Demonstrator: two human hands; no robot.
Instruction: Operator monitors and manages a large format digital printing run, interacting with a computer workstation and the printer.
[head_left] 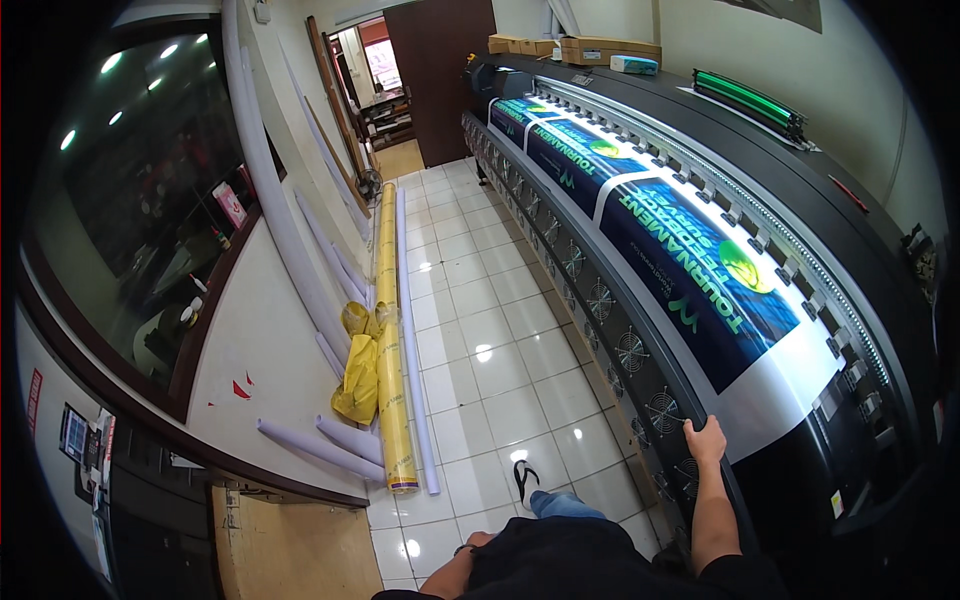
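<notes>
My right hand rests on the front rail of a large-format printer, its fingers curled over the dark edge just above the round fan grilles. A printed banner lies across the printer's sloping front, dark blue with green lettering and yellow-green round shapes. Repeated panels of it are divided by white strips, and blank white material extends at the near end. Close to my body is my left hand, partly covered by my dark shirt; its fingers are hard to make out. It touches nothing that I can see beyond my clothes.
Long yellow-wrapped rolls, white tubes and a crumpled yellow wrapper lie along the left wall on the tiled floor. Cardboard boxes, a green-lit bar and a red pen-like tool sit atop the printer.
</notes>
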